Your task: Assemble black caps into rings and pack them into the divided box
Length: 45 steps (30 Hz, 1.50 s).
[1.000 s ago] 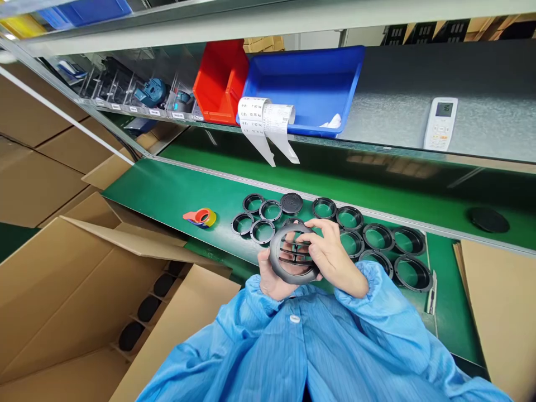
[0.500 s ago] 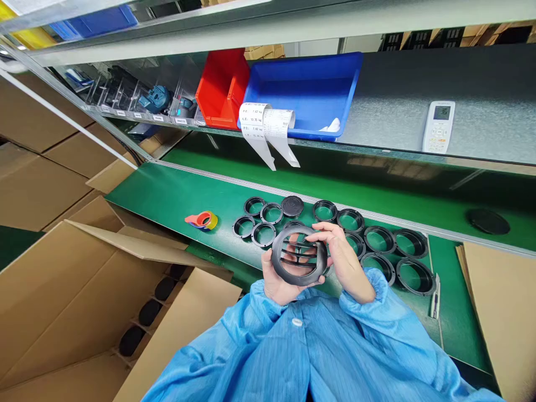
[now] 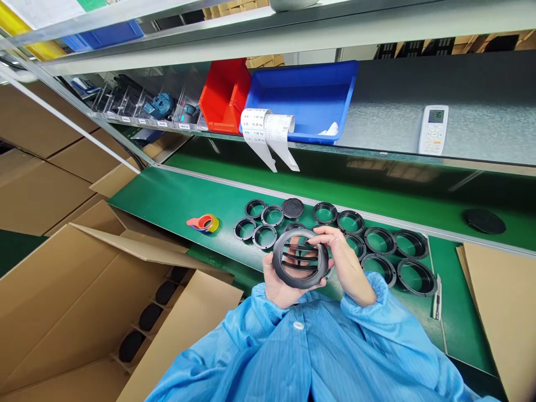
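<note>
A round black air vent point(image 3: 300, 282) with slats across its opening is held up in front of my chest, over the green bench. My left hand point(image 3: 277, 286) grips it from the left and below, some fingers showing behind the slats. From the right, my right hand point(image 3: 341, 254) holds the rim, with fingertips bent over the upper right of the ring. Behind and beside the vent stand several black rings point(image 3: 264, 237) on the bench, with larger black rings point(image 3: 416, 276) to the right. Among them lies a black round cap point(image 3: 292, 208). My hands hide some of the rings.
A tape dispenser point(image 3: 204, 223) lies on the bench's left. An open cardboard box point(image 3: 58, 301) with black round parts stands at lower left. A cutter knife point(image 3: 437, 298) and cardboard sheets point(image 3: 502, 301) lie right. The shelf above holds a blue bin point(image 3: 305, 95), red bin point(image 3: 224, 95) and remote control point(image 3: 434, 129).
The view has shifted slightly. Both hands keep hold of the air vent in nearly the same place, and the right fingertips have moved a little along its upper right side.
</note>
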Available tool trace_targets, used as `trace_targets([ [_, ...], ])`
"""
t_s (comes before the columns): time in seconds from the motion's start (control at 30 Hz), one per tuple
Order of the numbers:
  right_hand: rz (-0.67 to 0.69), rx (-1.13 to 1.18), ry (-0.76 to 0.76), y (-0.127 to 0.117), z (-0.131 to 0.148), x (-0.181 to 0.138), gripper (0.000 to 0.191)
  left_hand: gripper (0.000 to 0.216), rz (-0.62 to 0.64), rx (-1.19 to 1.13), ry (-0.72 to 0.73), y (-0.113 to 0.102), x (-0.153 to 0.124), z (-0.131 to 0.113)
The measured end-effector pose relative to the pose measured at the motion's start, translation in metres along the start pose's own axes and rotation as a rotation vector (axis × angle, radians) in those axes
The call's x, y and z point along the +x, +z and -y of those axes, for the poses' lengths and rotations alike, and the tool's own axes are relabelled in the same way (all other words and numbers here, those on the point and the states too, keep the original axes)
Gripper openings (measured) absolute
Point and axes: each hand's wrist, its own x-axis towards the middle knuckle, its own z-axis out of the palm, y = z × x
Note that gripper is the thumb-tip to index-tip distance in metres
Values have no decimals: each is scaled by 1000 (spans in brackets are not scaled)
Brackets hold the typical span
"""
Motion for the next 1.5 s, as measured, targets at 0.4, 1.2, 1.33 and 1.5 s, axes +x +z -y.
trace_targets([
  [0.4,-42,11,32,0,-14,-2,55,83,-95,-10,-9,-3,2,5],
  [1.2,403,-615,-258,41,-58,-19,62,52,-368,-213,117,-35,-12,-9],
  [1.33,623,-682,-164,62,-88,-29,63,50,-635,-256,77,-64,-25,-12],
  [1.5,757,-497,81,90,-105,-3,107,43,-721,-220,36,-81,-40,-24],
])
